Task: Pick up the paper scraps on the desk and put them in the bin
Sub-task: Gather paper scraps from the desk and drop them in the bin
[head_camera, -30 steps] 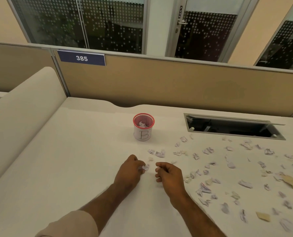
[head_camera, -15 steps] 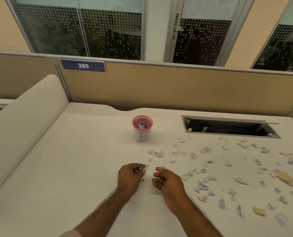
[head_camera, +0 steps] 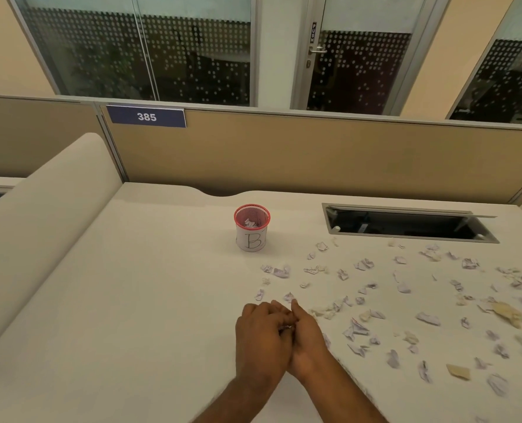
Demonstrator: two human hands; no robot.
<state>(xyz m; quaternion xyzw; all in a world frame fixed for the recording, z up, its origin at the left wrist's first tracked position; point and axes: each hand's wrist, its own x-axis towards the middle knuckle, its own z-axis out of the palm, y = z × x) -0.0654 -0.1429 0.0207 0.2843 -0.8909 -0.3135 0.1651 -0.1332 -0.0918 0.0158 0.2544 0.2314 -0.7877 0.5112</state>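
Observation:
A small red mesh bin (head_camera: 252, 241), wrapped in white paper marked "B", stands mid-desk with a few scraps inside. Many crumpled paper scraps (head_camera: 355, 329) lie over the right half of the white desk (head_camera: 131, 300); the nearest scraps (head_camera: 288, 297) are just beyond my fingers. My left hand (head_camera: 259, 338) and right hand (head_camera: 308, 341) are pressed together in front of me. The left fingers curl around a small white scrap (head_camera: 285, 327) that shows between the two hands. My right hand's fingers point forward against the left hand.
An open cable tray slot (head_camera: 406, 225) is cut into the desk at the back right. A tan partition (head_camera: 314, 154) closes the back, and a cream divider (head_camera: 40, 215) rises on the left. Larger tan scraps (head_camera: 505, 312) lie at the far right.
My hands, apart a moment ago with the left pinching a scrap, have come together and now touch. The view has shifted slightly.

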